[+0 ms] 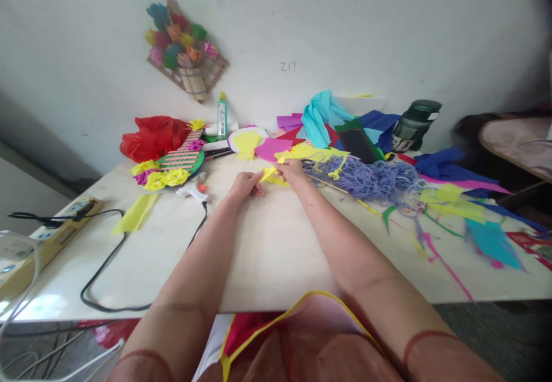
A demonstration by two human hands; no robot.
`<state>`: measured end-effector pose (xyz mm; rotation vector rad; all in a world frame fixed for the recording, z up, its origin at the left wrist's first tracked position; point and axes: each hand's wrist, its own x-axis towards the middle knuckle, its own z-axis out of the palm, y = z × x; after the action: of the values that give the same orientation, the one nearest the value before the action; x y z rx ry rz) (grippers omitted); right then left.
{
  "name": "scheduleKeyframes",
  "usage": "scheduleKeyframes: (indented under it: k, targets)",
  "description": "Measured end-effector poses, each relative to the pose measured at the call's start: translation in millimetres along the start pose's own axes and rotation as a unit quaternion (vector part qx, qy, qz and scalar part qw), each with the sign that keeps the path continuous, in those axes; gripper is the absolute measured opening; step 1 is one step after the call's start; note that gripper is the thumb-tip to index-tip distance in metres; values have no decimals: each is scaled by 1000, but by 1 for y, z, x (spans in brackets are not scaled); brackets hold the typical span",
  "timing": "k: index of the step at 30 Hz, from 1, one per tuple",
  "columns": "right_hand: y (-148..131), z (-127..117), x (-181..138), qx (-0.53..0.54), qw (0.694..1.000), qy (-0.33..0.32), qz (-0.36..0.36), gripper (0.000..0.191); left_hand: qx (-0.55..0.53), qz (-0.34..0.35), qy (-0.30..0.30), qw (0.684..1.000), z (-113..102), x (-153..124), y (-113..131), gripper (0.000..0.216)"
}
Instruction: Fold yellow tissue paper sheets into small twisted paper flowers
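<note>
A narrow piece of yellow crepe paper stretches between my two hands above the middle of the white table. My left hand pinches its left end. The other end is in the closed fingers of my right hand. A thin stick runs out to the right from beside my right hand; whether that hand grips it too is unclear. Close to my right hand lies a heap of purple-blue yarn. Left of my left hand rests a white glue gun with a black cord.
A decorated craft piece with yellow paper flowers and a green glue bottle stand at the back. A dark jar and phone are at the right. At the left lies a power strip with cords. Paper scraps cover the right side.
</note>
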<state>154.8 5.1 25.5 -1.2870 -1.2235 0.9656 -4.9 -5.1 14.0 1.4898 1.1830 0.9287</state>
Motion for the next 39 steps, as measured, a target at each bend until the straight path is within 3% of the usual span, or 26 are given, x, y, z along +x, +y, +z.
scheduleKeyframes:
  k: [6, 10, 20, 25, 32, 39]
  targets:
    - [-4, -1, -2, 40, 999, 13, 7, 24, -45, 28, 48, 997, -3, 1, -4, 49]
    - [-2, -2, -1, 51, 998, -17, 8, 24, -84, 14, 84, 993, -4, 2, -4, 48]
    - [2, 8, -4, -16, 994, -106, -26, 26, -75, 53, -87, 992, -3, -3, -2, 30]
    - [1, 8, -7, -50, 993, -103, -26, 25, -57, 51, -91, 993, -2, -3, -4, 32]
    - [1, 9, -7, -35, 997, -69, -21, 25, -56, 54, -44, 996, 4, 0, -4, 35]
    - [4, 6, -5, 72, 987, -147, 4, 20, -106, 59, -91, 988, 3, -3, -4, 31]
